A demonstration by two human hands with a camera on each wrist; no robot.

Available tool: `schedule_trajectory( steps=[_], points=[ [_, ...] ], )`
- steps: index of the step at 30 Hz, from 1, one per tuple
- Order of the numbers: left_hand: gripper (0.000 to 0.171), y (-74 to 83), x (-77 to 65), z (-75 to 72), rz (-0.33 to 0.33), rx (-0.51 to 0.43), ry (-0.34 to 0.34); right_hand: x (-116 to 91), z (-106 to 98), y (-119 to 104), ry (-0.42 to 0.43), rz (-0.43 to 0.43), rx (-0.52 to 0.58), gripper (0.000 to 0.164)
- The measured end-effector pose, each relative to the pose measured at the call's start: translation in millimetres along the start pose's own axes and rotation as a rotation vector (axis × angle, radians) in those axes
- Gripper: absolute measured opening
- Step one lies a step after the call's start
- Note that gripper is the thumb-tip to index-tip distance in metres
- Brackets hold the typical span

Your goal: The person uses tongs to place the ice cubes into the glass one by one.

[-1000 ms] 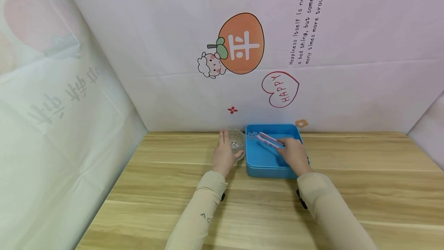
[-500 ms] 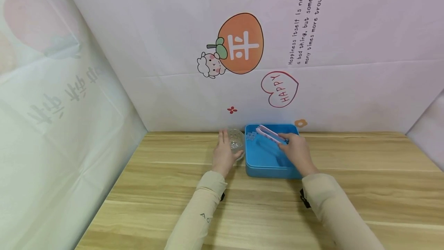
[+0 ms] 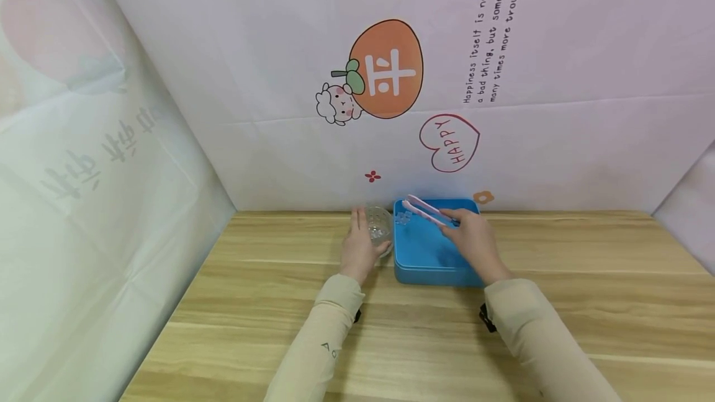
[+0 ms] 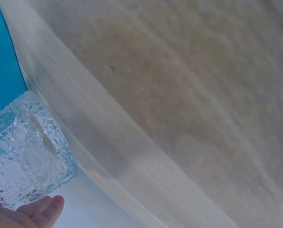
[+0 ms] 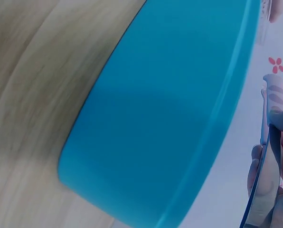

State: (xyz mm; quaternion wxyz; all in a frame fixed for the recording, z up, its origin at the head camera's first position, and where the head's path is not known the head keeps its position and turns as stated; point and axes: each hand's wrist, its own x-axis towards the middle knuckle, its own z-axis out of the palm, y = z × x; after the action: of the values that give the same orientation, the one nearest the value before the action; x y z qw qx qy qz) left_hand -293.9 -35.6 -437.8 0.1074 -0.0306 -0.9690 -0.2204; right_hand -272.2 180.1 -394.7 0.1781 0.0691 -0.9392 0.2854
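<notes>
My left hand (image 3: 357, 250) spans the cut-glass bowl (image 3: 378, 227), fingers along its left side and thumb at its near side. In the left wrist view the patterned glass bowl (image 4: 30, 152) shows fingertips (image 4: 51, 209) beside it. My right hand (image 3: 473, 237) holds a pair of tongs (image 3: 427, 211) with pale pink tips and metal arms. The tips stand apart above the far left part of the blue box (image 3: 427, 276), with nothing visible between them. Several small clear pieces (image 3: 403, 218) lie inside the box by its left wall. In the right wrist view the tongs (image 5: 269, 175) sit between thumb and fingers.
The box and bowl stand side by side on a wood-grain table (image 3: 268, 303), close to its back edge. Behind it hangs a printed white cloth (image 3: 290, 160), and another cloth (image 3: 112, 222) hangs on the left.
My right hand has raised the tongs from the box floor, then shifted them slightly left, and their tips have spread apart. My left hand and the bowl stay put.
</notes>
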Motion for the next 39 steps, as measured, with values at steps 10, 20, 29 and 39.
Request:
schedule_trajectory(
  steps=[10, 20, 29, 39],
  points=[
    [0.099, -1.3, 0.9, 1.1, 0.006, 0.001, 0.003, -4, 7, -14, -0.051, -0.028, 0.074, 0.034],
    [0.097, -2.2, 1.0, 1.5, 0.001, 0.008, -0.009, -5, 14, -19, -0.125, -0.085, 0.052, 0.033],
    [0.098, -2.0, 1.7, 1.4, -0.016, 0.001, -0.020, -6, 18, -23, -0.142, -0.094, 0.034, 0.034],
    [0.098, -1.4, 1.8, 1.0, -0.017, -0.009, -0.021, -5, 18, -23, -0.144, -0.102, 0.025, 0.034]
  ],
)
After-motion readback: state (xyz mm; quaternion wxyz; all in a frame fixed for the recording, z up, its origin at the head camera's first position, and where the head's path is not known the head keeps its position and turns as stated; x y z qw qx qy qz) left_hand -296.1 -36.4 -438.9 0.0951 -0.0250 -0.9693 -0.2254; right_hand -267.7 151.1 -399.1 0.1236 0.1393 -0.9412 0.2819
